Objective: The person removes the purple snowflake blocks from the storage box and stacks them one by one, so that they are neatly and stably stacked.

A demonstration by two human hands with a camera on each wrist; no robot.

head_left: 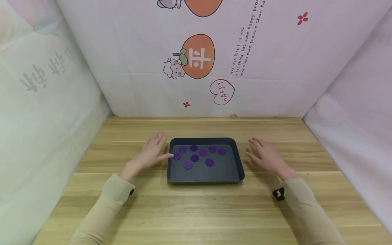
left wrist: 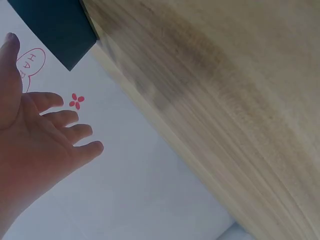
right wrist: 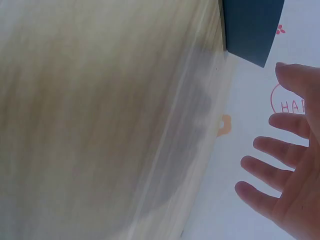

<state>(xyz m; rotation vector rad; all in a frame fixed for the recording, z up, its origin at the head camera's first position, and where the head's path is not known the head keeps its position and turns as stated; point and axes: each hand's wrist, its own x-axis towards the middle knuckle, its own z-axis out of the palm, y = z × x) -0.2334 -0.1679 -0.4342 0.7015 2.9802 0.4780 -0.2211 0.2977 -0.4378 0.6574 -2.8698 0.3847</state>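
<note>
A dark grey rectangular tray (head_left: 211,174) lies on the wooden table between my two hands. Several purple flower-shaped pieces (head_left: 194,158) are spread over its floor, mostly toward the back and left. My left hand (head_left: 148,153) is held beside the tray's left side, fingers extended and thumb tip over the rim; whether it touches cannot be told. To the right of the tray, my right hand (head_left: 267,156) hovers apart from it with relaxed fingers. Both palms, the left (left wrist: 35,135) and the right (right wrist: 300,165), hold nothing in the wrist views, where the tray's outer wall (left wrist: 55,30) shows nearby.
The wooden tabletop (head_left: 183,214) extends around the tray. A white printed cloth (head_left: 137,68) hangs behind the table, and pale cloth walls (head_left: 39,112) stand on both sides. A small black object (head_left: 279,194) sits at the right cuff.
</note>
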